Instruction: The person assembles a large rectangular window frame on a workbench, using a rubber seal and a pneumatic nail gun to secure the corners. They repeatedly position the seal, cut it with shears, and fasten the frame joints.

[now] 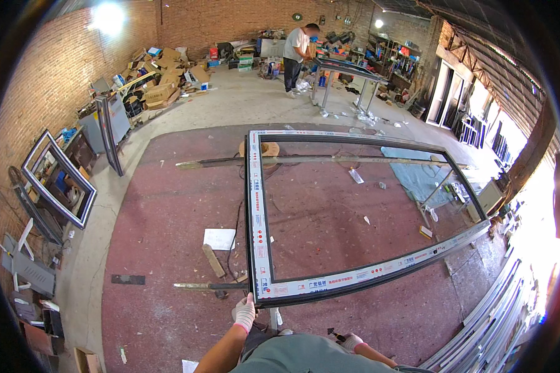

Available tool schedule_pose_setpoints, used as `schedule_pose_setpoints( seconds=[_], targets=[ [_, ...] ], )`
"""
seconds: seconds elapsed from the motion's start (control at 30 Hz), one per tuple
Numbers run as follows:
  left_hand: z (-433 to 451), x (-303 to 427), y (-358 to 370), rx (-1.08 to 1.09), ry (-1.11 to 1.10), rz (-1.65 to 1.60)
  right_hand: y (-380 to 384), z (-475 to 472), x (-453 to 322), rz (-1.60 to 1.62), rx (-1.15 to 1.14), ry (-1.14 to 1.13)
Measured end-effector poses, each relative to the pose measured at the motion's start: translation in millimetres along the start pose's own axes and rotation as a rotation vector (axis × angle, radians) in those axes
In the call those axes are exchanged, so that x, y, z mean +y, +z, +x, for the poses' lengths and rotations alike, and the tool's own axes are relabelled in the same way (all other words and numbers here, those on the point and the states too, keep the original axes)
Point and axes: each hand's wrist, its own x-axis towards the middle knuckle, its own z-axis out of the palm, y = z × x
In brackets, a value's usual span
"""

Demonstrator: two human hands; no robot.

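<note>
A large rectangular window frame (257, 200), dark-edged with white printed protective film, lies raised in front of me on supports. My left hand (245, 313), in a white knit glove, grips its near left corner. My right hand (352, 342), also gloved, is low by my body, apart from the frame. It holds a small hand tool (338, 335) with a dark head and a black-and-yellow handle; its exact kind is unclear. Under the frame pass a long support bar (224, 161) at the far side and a shorter bar (200, 286) at the near side.
A red carpet (168, 210) covers the floor, with a paper sheet (219, 238) and a wood block (213, 260). Long metal profiles (476, 321) lie at right. Smaller frames (84, 210) lean at left. Beyond, a person (295, 49) stands at a worktable (350, 68) near piled cardboard (161, 91).
</note>
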Motion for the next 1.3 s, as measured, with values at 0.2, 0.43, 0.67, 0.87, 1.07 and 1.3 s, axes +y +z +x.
schedule_pose_setpoints(
  seconds=[0.2, 0.43, 0.67, 0.87, 1.07, 1.3],
  targets=[
    [-2, -5, -9, -0.055, 0.03, 0.018, -18, -12, -8, -0.043, -0.009, -0.042],
    [-19, -25, -4, -0.05, 0.137, -0.115, -12, 0, 3, -0.092, -0.056, 0.003],
    [-16, -24, -3, -0.006, 0.095, -0.124, 16, 33, 34, -0.005, -0.102, 0.02],
    [-18, -23, -3, -0.012, 0.072, -0.173, 3, 3, 8, -0.214, 0.119, -0.376],
    [-30, -44, -26, 0.179, 0.309, 0.209, -54, -40, -49, 0.587, 0.164, 0.006],
    [-45, -55, -31, 0.031, 0.24, 0.012, -119, -98, -101, 0.905, 0.236, 0.145]
  ],
)
